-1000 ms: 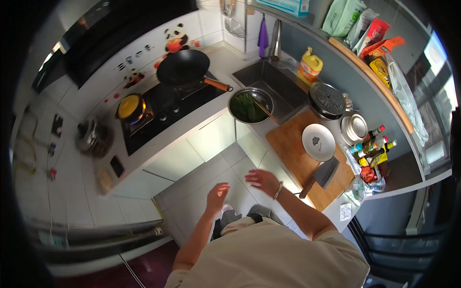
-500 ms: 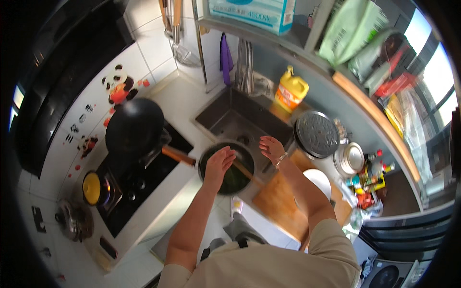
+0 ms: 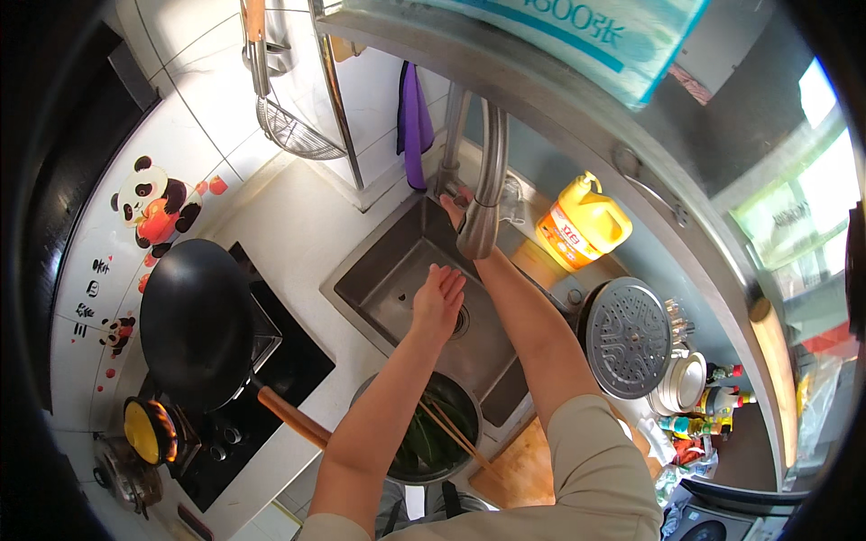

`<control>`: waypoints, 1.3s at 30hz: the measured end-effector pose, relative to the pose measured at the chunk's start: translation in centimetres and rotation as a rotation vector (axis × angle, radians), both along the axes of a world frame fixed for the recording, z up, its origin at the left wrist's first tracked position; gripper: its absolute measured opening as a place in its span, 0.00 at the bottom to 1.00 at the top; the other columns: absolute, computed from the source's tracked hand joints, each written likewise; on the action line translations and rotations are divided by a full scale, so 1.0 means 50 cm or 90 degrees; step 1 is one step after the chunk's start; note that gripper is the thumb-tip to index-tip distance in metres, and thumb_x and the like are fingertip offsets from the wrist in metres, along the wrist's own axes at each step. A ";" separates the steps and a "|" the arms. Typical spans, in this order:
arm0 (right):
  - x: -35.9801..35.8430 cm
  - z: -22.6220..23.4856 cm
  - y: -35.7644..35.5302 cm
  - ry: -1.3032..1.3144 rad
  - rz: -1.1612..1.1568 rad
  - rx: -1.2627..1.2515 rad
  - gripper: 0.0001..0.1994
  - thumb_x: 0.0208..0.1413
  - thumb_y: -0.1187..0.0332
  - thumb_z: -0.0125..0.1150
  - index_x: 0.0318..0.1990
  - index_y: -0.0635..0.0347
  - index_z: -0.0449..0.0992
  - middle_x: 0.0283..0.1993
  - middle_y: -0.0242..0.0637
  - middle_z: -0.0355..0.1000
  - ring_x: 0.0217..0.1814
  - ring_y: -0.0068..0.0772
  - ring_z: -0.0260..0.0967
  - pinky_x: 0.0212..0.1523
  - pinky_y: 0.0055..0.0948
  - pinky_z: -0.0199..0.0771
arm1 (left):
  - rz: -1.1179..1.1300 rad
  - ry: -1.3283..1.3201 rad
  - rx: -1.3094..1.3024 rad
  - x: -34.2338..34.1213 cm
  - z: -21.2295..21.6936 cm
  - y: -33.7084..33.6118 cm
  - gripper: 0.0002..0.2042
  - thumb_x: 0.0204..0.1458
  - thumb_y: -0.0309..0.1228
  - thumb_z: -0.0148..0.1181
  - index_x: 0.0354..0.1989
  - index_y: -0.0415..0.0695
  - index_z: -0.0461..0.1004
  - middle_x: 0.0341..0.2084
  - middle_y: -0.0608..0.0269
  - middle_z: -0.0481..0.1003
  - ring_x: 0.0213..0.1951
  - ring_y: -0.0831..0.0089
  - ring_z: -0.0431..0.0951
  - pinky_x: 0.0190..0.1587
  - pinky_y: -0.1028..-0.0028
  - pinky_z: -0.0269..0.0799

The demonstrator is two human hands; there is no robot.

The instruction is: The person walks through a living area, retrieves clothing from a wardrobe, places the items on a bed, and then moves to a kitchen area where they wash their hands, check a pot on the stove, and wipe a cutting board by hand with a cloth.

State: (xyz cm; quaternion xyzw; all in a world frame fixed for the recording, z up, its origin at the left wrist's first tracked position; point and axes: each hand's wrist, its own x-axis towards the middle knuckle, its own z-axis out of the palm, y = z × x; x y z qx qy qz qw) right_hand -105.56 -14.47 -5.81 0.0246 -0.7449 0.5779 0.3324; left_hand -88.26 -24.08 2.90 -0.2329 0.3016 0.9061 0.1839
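My left hand (image 3: 440, 302) hovers palm up over the grey sink (image 3: 383, 270), fingers stretched and nothing in it. My right hand (image 3: 454, 212) reaches behind the spout of the metal faucet (image 3: 488, 185). Its fingers are at the faucet's base, apparently around it, though the spout hides most of them. Below my forearms stands a dark pot (image 3: 474, 410) holding green leaves (image 3: 426, 448). A pair of wooden chopsticks (image 3: 456, 431) leans across its rim. No running water shows from the spout.
Left, a black wok (image 3: 198, 325) sits on the stove, its wooden handle (image 3: 290, 417) pointing toward me. A small pan with yellow contents (image 3: 144, 431) stands over a flame. Right of the sink are a yellow jug (image 3: 582, 225), a perforated metal disc (image 3: 629, 338) and a cutting board (image 3: 519, 469).
Both hands have moved away from above the pot toward the sink. My right hand has reached the faucet, and my left is over the basin. The view has shifted closer to the sink.
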 end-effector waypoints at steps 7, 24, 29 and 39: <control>-0.040 -0.059 0.025 -0.264 0.108 -0.162 0.10 0.46 0.65 0.59 0.32 0.61 0.71 0.22 0.29 0.65 0.23 0.19 0.59 0.24 0.21 0.58 | -0.001 -0.034 0.022 -0.090 -0.046 0.024 0.31 0.54 0.47 0.42 0.58 0.37 0.47 0.57 0.57 0.52 0.57 0.65 0.55 0.58 0.69 0.47; 0.259 -0.073 0.061 -0.730 0.371 -0.281 0.27 0.55 0.51 0.43 0.59 0.56 0.54 0.60 0.28 0.52 0.60 0.25 0.49 0.58 0.23 0.44 | -0.201 -0.076 -0.194 -0.077 -0.199 0.097 0.32 0.51 0.56 0.35 0.59 0.46 0.51 0.54 0.61 0.57 0.54 0.69 0.58 0.53 0.70 0.53; 0.265 0.101 -0.030 -0.756 0.312 -0.472 0.32 0.54 0.48 0.43 0.60 0.60 0.50 0.62 0.33 0.49 0.65 0.29 0.41 0.60 0.26 0.43 | 0.115 0.000 0.141 -0.126 -0.343 0.059 0.27 0.55 0.49 0.35 0.60 0.50 0.49 0.55 0.61 0.57 0.55 0.71 0.57 0.51 0.71 0.55; 0.090 0.018 0.095 -0.394 0.501 -0.535 0.30 0.53 0.59 0.48 0.62 0.49 0.45 0.67 0.22 0.35 0.68 0.26 0.32 0.63 0.40 0.27 | -0.260 -0.020 -0.443 -0.085 -0.149 0.051 0.19 0.55 0.37 0.41 0.52 0.40 0.63 0.48 0.60 0.67 0.49 0.68 0.66 0.51 0.73 0.56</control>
